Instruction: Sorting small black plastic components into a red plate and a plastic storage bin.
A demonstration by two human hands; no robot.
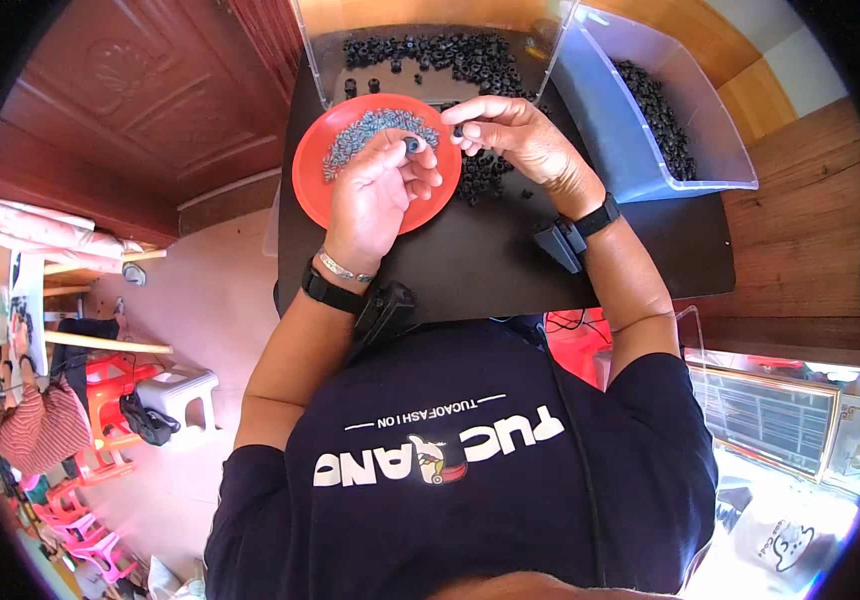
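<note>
My left hand [372,200] is raised over the near part of a round red plate [315,190]. Between its thumb and forefinger it pinches a small round black part [412,145]. To the right of the plate, my right hand [530,145] grips another small dark piece [459,130] between thumb and fingertips, close to the left hand's part but apart from it. A heap of small grey, metallic-looking pieces [355,140] lies on the plate. Loose black parts [482,178] are spread on the dark table under my right hand.
A clear bin [430,20] with many black parts stands at the back. At the right is a bluish translucent tub [600,150] of black pieces. The dark tabletop [470,270] ends just before my body. A person [45,425] sits far left near plastic stools [185,390].
</note>
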